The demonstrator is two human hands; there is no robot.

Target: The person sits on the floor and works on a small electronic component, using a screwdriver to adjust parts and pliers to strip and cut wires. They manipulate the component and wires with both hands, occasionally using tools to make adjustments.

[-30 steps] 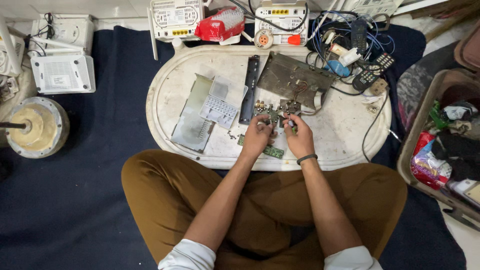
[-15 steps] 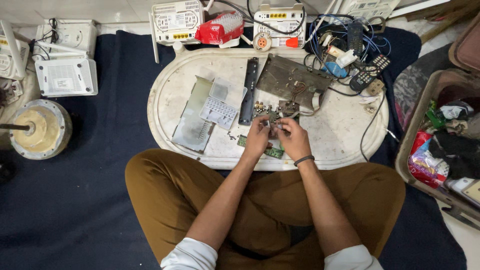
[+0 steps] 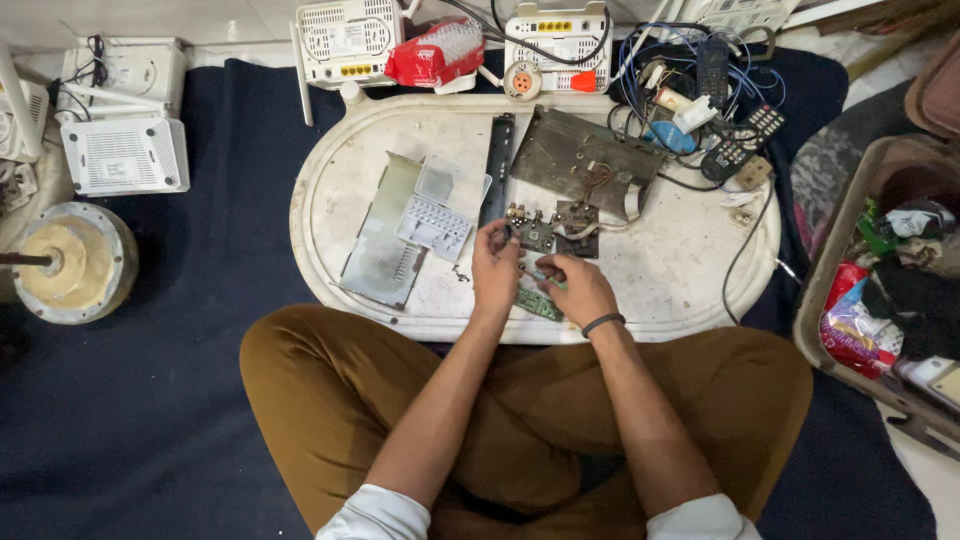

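hands (image 3: 540, 275) shifted, circuit board (image 3: 540, 240) mid-tray (image 3: 330, 270)

A red and white plastic packet (image 3: 432, 55) is seen at the far edge of the surface, between two white boxes. Crumpled red and green wrappers (image 3: 856, 325) are held in the bin at the right.

dark blue rug (image 3: 180, 400); pale floor tiles (image 3: 150, 20)

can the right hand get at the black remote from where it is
Probably yes. The right hand works at the green board; the remote lies up-right on the tray's edge, with only loose cables and bare tray between.
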